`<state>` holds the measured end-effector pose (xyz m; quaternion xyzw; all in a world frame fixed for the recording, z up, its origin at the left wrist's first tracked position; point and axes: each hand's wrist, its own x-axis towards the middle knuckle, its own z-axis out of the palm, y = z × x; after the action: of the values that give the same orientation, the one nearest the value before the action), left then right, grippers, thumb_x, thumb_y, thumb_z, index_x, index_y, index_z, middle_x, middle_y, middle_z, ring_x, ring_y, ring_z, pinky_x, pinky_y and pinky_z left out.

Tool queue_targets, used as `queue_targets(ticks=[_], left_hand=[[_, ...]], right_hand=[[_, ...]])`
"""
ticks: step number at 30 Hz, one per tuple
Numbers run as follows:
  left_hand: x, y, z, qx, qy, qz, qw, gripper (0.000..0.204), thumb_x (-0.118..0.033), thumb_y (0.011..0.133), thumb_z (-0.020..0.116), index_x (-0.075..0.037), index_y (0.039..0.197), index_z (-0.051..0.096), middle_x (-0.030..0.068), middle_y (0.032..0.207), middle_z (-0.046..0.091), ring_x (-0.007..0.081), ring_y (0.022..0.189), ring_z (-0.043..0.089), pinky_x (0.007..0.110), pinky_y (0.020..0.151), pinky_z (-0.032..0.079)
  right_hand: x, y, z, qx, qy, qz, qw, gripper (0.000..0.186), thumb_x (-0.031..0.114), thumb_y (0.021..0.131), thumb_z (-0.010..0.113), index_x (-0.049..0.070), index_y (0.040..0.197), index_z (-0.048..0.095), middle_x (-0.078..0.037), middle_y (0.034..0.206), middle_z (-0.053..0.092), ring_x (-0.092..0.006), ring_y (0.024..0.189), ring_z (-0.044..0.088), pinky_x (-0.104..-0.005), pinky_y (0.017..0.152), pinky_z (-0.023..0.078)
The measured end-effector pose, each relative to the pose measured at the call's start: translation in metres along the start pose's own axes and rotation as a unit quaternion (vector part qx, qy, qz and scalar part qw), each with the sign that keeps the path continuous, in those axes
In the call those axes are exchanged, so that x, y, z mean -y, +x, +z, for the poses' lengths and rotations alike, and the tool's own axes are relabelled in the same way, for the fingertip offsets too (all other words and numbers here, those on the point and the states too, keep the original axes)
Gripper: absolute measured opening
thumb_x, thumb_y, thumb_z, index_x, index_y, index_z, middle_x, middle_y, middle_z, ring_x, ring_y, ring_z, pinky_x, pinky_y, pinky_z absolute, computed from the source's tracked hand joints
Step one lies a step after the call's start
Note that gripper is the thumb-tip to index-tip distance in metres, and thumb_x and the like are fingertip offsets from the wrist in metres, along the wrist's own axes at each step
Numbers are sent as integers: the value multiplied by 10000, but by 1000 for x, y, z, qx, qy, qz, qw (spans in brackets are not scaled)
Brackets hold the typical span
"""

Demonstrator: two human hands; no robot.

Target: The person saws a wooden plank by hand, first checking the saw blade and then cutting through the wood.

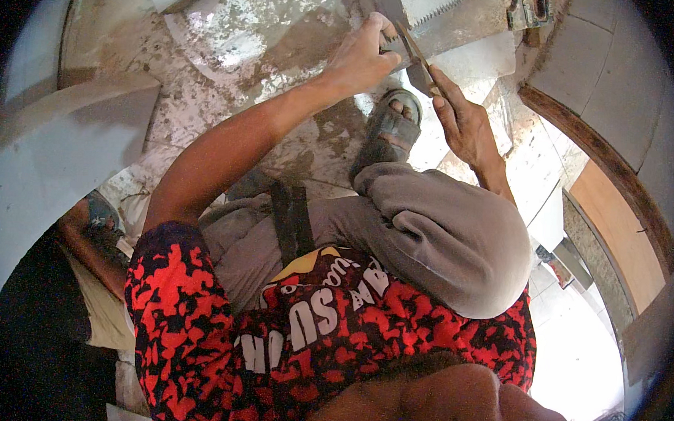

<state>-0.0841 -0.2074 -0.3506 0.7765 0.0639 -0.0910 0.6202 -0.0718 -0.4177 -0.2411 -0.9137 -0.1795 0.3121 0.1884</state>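
Left grip [366, 53] pinches a dark toothed piece [393, 43], right grip [464, 119] clasps a slim tool [416, 51].

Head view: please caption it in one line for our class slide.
Right hand grips a slim tool beside the left hand, near a toothed blade.

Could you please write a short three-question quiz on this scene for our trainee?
1. Multiple choice: what does the right hand grip?
A) a cup
B) a long, slender tool
C) a paintbrush
2. True or false: the left hand is nearer the picture's top edge than the right hand.
3. Fill in the gap: bare toes show at the front of a dark ____.

Key: 1. B; 2. True; 3. sandal
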Motion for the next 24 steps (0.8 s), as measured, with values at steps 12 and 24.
queue_targets(ticks=[12, 24], left_hand=[[5, -10, -13, -18, -11, -29, 999, 431, -217, 792, 691, -49, 1133, 486, 115, 898, 593, 225, 849, 601, 377, 756, 486], [4, -9, -10, -6, -15, -45, 999, 458, -213, 791, 687, -9, 1145, 481, 137, 921, 596, 233, 860, 598, 372, 759, 485]], right_hand=[[-1, 1, 15, 20, -131, -39, 990, 482, 269, 970, 534, 264, 1433, 401, -190, 949, 680, -358, 824, 677, -430, 697, 540], [12, 34, 15, -15, -23, -64, 998, 498, 336, 980, 492, 291, 1457, 355, -212, 940, 681, -418, 845, 655, -462, 745, 534]])
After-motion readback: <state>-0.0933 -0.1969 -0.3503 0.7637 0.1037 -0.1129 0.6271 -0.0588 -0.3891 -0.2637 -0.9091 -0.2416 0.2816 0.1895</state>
